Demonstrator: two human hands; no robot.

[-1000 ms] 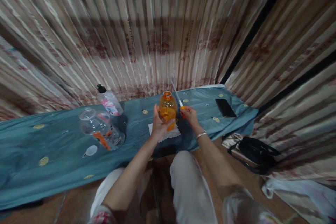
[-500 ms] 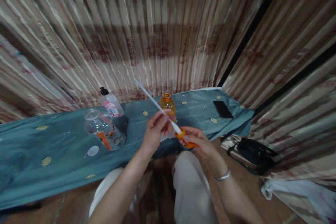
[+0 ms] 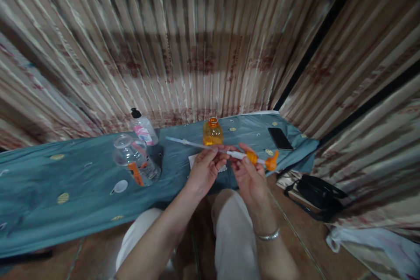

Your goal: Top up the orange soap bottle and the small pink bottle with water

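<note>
An orange pump head with a long, pale dip tube is held nearly level between my hands. My left hand is closed, pinching the tube near its middle. Around the orange collar and white barrel, my right hand is closed, with the spout end sticking out to the right. Just beyond my hands stands an open orange see-through bottle, upright, with some liquid low inside. A white paper lies partly hidden beneath my left hand.
On the teal cloth at left stand a large clear jar and a black-topped pump bottle. A small white lid lies before them. A black phone rests at right; a black bag sits lower right. Pleated curtain hangs behind.
The pump has turned from a steep slant to nearly level, its orange spout now pointing right. My right hand has rolled palm upward, and my left hand has shifted slightly right and down.
</note>
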